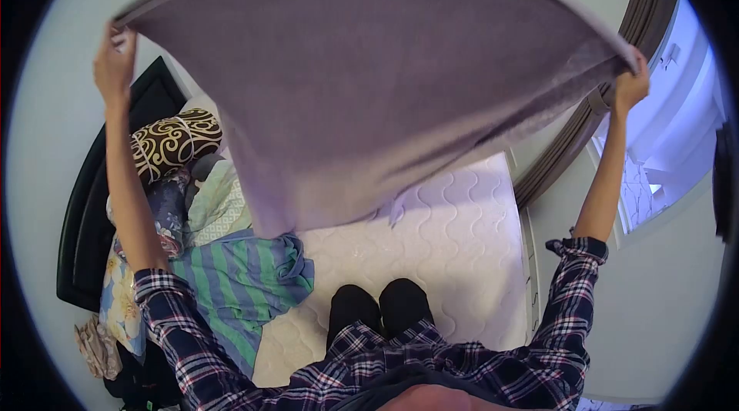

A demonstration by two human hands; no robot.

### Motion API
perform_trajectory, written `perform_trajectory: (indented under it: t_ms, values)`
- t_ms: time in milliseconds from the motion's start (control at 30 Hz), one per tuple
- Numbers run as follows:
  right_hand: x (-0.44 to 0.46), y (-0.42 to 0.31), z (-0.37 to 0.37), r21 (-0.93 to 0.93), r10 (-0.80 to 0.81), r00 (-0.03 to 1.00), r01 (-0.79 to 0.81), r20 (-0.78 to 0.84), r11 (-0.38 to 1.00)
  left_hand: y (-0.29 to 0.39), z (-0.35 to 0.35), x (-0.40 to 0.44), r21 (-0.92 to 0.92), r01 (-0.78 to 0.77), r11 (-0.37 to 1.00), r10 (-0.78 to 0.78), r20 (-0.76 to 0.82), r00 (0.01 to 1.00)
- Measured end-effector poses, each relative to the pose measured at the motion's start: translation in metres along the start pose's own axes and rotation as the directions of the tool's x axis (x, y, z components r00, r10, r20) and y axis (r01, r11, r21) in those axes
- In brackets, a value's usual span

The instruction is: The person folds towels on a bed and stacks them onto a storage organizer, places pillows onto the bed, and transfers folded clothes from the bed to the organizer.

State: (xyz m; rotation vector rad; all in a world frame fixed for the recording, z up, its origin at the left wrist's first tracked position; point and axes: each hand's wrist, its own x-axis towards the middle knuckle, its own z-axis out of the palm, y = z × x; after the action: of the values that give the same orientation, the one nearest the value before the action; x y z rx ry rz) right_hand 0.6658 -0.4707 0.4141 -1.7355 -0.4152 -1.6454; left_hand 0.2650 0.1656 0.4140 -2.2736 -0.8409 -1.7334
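Observation:
A large grey-mauve cloth [369, 80] is spread wide in the air, its upper edge arched and its lower part hanging over the mattress. At its left corner, my left hand [115, 61] is closed on the edge, raised high. On the other side, my right hand [631, 84] grips the right corner at a similar height. Below the cloth lies a white quilted mattress [462, 257], on which my knees rest. A blue and green striped cloth [246, 276] lies crumpled on the left of the mattress.
A dark headboard [81, 211] stands at the left, with a brown patterned roll [177, 142], a floral pillow [122, 299] and other bedding by it. A tied brown curtain [566, 145] hangs beside the window [670, 126] at the right.

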Motion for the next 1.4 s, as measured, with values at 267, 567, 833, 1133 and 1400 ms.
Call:
perform_trajectory:
  t_ms: [267, 567, 833, 1133, 1400]
  values:
    - [0.019, -0.041, -0.046, 0.600, 0.141, 0.984, -0.048, -0.110, 0.799, -0.017, -0.052, -0.041, -0.371, 0.213, 0.904, -0.307, -0.216, 0.927]
    - [-0.120, -0.031, -0.167, 0.414, 0.529, 0.583, -0.812, 0.617, 0.412, -0.091, -0.123, -0.270, -0.557, 0.641, 0.527, -0.604, 0.285, 0.744]
    - [-0.248, 0.013, -0.269, 0.053, 0.452, 0.328, -0.852, 0.830, 0.521, -0.059, -0.195, -0.384, -0.405, 0.790, 0.460, -0.455, 0.656, 0.602]
    - [-0.303, 0.050, -0.113, -0.198, 0.527, 0.112, -0.846, 0.842, 0.496, -0.105, 0.006, -0.435, -0.342, 0.780, 0.523, -0.430, 0.684, 0.589]
    - [-0.433, 0.081, -0.015, -0.068, 0.555, 0.295, -0.839, 0.778, 0.540, -0.064, 0.154, -0.485, -0.159, 0.835, 0.527, -0.431, 0.796, 0.424]
